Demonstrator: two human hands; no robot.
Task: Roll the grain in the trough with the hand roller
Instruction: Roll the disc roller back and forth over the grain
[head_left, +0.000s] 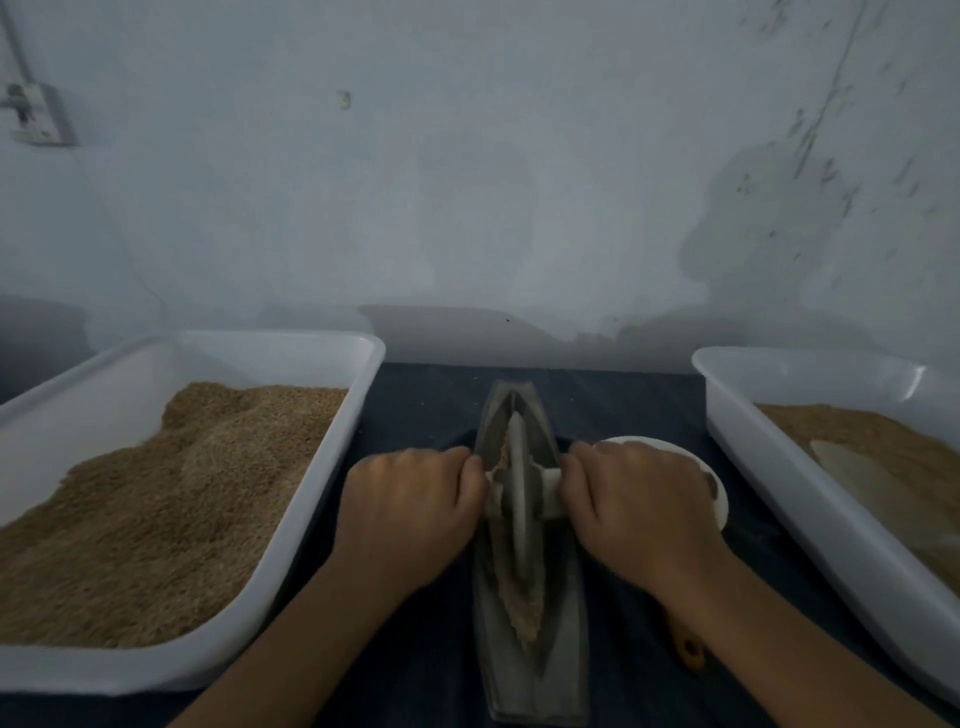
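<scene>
I count one trough (530, 649) nearest me, one hand roller (519, 483) in it over grain (522, 608), two white tubs and one white bowl (719, 499). My left hand (410, 514) and right hand (634, 509) curl around the roller's axle ends. Dark table (421, 415), then pale wall (467, 182) beyond
</scene>
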